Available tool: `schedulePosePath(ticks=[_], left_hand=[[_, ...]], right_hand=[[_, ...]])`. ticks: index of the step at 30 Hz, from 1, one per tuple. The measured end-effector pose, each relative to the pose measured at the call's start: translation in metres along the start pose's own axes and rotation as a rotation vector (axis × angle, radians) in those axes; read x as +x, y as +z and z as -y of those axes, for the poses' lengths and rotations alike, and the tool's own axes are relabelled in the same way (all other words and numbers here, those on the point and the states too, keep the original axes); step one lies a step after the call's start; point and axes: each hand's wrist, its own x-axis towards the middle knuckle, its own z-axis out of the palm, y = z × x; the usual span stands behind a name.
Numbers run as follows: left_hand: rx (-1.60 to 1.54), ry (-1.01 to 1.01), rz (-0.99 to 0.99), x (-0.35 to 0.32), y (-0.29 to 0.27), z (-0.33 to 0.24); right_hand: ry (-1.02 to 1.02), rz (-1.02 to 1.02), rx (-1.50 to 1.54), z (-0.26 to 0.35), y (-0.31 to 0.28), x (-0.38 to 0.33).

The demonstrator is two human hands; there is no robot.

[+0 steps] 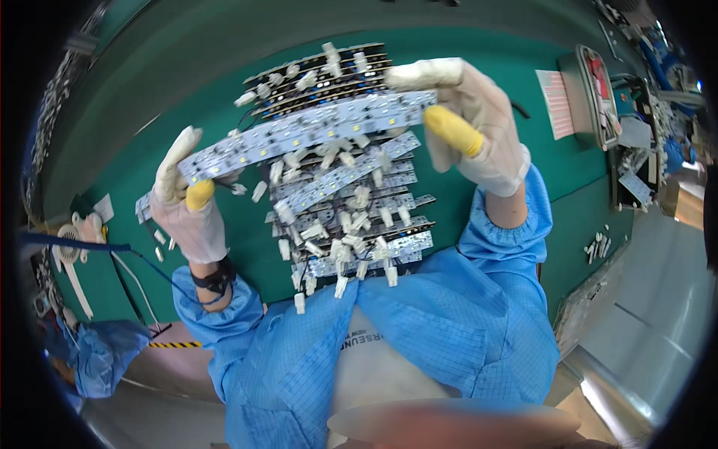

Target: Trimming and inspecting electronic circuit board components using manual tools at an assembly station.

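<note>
Green table (pixel 209 90) — hands lift strip (pixel 314 127) over piled strips (pixel 351 217)

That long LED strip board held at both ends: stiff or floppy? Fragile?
The strip board spans between the left hand and right hand with only a slight bow, so probably fairly stiff and light. Thin and studded with small parts, it likely dislikes bending. The pile of boards below looks loose and apt to slide if pushed.

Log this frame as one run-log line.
left hand: holds left end of white LED strip board | right hand: holds right end | below: pile of strip boards on green mat
</note>
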Motion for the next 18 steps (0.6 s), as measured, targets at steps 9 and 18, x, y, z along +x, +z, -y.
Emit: schedulePosePath(ticks=[9,18], left_hand=[[-0.202,0.078,0.145,-0.01,-0.002,-0.019],[-0.005,-0.128,0.098,0.007,-0.001,-0.025]], right_hand=[[-0.037,-0.063,-0.017,-0.02,-0.001,0.003],[-0.093,0.111,0.103,-0.012,0.009,-0.003]])
